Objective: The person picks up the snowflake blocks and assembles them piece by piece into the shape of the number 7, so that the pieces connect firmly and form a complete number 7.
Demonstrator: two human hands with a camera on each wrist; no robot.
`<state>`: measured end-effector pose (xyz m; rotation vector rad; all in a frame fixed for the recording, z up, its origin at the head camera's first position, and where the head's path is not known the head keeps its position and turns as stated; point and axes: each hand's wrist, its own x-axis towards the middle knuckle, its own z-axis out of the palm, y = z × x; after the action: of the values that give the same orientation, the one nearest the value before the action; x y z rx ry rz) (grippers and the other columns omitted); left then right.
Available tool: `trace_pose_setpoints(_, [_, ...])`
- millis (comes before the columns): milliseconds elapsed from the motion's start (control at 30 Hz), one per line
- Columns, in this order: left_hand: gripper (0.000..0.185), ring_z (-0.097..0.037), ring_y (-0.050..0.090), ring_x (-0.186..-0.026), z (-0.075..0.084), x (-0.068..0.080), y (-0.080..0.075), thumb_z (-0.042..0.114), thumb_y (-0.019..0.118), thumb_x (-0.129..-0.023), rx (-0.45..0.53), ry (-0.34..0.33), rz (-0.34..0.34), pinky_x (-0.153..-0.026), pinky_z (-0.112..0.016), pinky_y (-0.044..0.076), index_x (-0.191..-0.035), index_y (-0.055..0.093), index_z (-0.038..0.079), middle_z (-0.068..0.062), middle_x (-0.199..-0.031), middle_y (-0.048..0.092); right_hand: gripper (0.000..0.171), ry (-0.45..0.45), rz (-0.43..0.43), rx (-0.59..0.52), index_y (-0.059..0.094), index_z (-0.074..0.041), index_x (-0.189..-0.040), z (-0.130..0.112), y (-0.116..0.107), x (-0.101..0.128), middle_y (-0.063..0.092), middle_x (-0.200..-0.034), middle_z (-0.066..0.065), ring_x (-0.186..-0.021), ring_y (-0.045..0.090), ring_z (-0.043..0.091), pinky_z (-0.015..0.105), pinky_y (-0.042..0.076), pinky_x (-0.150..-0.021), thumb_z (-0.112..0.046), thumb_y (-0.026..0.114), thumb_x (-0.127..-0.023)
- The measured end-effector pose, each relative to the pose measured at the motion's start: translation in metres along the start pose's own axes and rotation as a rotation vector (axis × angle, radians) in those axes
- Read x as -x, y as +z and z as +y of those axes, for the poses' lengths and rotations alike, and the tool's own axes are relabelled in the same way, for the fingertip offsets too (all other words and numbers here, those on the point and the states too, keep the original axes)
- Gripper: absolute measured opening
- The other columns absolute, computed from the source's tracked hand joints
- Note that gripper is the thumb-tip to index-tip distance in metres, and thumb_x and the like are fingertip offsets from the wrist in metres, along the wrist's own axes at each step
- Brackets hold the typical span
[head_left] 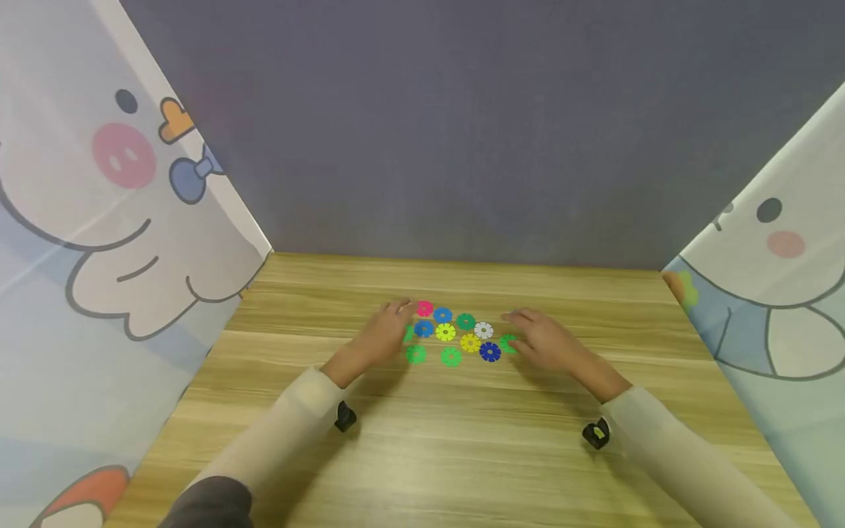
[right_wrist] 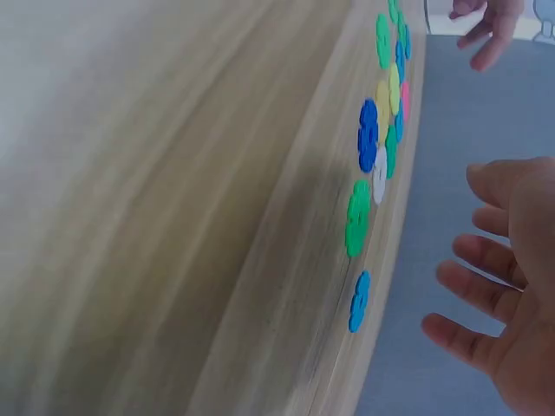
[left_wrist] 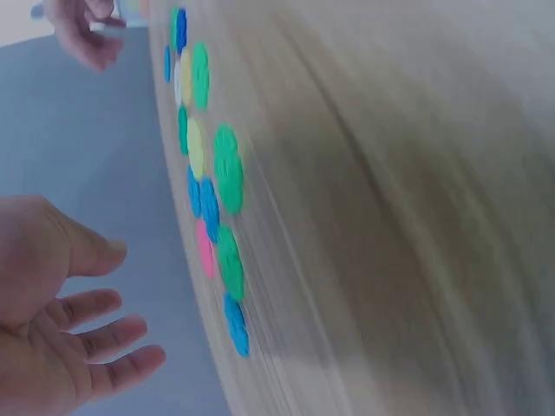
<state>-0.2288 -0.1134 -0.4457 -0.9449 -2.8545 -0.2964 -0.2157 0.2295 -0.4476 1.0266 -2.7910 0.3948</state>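
Several flower-shaped plastic discs with notched rims lie flat on the wooden table, among them a pink disc (head_left: 425, 309), a lime-yellow disc (head_left: 445, 332), a white disc (head_left: 483, 330) and a dark blue disc (head_left: 490, 352). My left hand (head_left: 379, 336) hovers at the left end of the group, fingers loosely spread, holding nothing. Opposite it, my right hand (head_left: 546, 343) hangs over the right end beside a green disc (head_left: 508, 344), also with nothing in it. The wrist views show a blue disc (left_wrist: 236, 324) near the left hand and a light blue disc (right_wrist: 359, 302) near the right; both are hidden in the head view.
The wood-grain table (head_left: 462, 455) runs back to a grey upright panel (head_left: 462, 132). Cartoon-printed panels stand along the left (head_left: 59, 293) and right (head_left: 779, 293) sides. A small black device (head_left: 597, 434) is at the right wrist, another (head_left: 345, 416) at the left.
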Motion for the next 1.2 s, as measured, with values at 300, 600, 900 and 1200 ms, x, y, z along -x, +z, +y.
trace_pose_setpoints(300, [0.042,-0.04,0.051,-0.123,-0.031,-0.01,0.006,-0.008,0.045,-0.094,0.116,-0.162,-0.084,-0.099,-0.044,0.05,-0.136,0.048,-0.005,-0.027,-0.133,0.051,0.034,0.193,-0.029,-0.083,0.061,0.002,-0.123,0.022,0.006,-0.017,0.067,-0.105,0.017,-0.091,0.065,0.028,0.043,0.056,-0.077,-0.012,0.059,-0.093])
trace_pose_setpoints(600, [0.045,-0.043,0.046,-0.125,-0.044,-0.011,0.015,-0.006,0.049,-0.093,0.132,-0.245,-0.186,-0.104,-0.049,0.045,-0.137,0.049,0.003,-0.025,-0.134,0.05,0.032,0.272,-0.114,-0.111,0.064,0.0,-0.118,0.036,0.012,-0.021,0.065,-0.085,0.007,-0.075,0.058,0.017,0.036,0.051,-0.068,-0.013,0.063,-0.089])
trace_pose_setpoints(900, [0.04,-0.039,0.05,-0.122,-0.047,-0.011,0.014,-0.003,0.056,-0.092,0.034,-0.207,-0.213,-0.104,-0.048,0.045,-0.131,0.057,0.007,-0.019,-0.126,0.06,0.035,0.211,-0.216,-0.15,0.066,-0.004,-0.115,0.033,0.018,-0.016,0.057,-0.078,-0.002,-0.071,0.048,0.011,0.03,0.045,-0.068,-0.024,0.071,-0.086])
trace_pose_setpoints(1200, [0.04,-0.039,0.052,-0.117,-0.045,-0.013,0.019,0.006,0.063,-0.092,-0.017,-0.237,-0.221,-0.094,-0.045,0.053,-0.131,0.057,0.008,-0.021,-0.128,0.056,0.023,0.207,-0.189,-0.146,0.07,-0.01,-0.101,0.032,0.023,-0.015,0.06,-0.078,-0.004,-0.072,0.051,0.009,0.029,0.046,-0.068,-0.024,0.075,-0.083])
